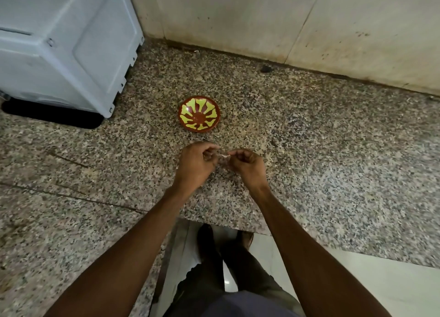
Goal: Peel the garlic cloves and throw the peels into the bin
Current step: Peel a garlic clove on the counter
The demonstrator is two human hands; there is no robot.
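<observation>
Speckled granite forms the surface (309, 150), backed by a stained beige wall (238, 19). Above it, the fingers (234, 152) of two hands curl together and pinch one small pale garlic clove (223, 156) between them: left hand (195, 164) and right hand (247, 166), nearly touching. Just beyond sits one brown bowl (199, 113) with yellow markings. One white appliance (66, 42) stands at far left.
</observation>
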